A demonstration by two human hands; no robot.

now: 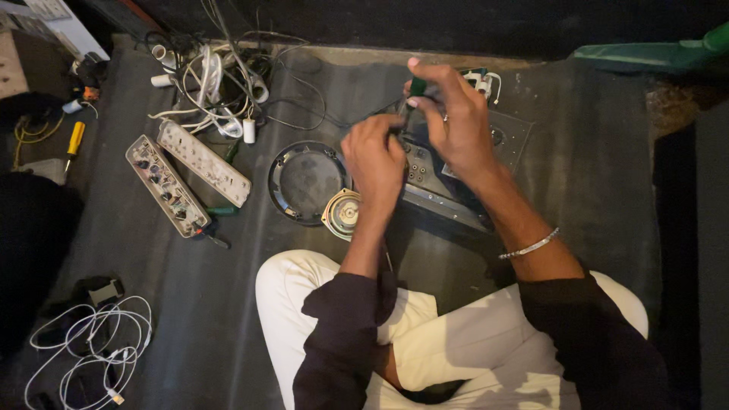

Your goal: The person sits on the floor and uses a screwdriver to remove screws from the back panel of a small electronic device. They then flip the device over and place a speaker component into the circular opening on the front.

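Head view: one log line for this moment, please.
right hand: grips green-handled screwdriver | left hand: at its shaft | under: grey panel

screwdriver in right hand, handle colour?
Green handle, pinched in the right hand; head view, the only one.

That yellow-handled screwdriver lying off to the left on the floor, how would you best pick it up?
Grip the yellow-handled screwdriver by its yellow handle, coming down from above with fingers across its width. It lies flat on the dark floor with bare floor on both long sides. The handle is the thick part, while the metal shaft below is thin and hard to pinch. A yellow wire lies just left, so I would approach from the right.
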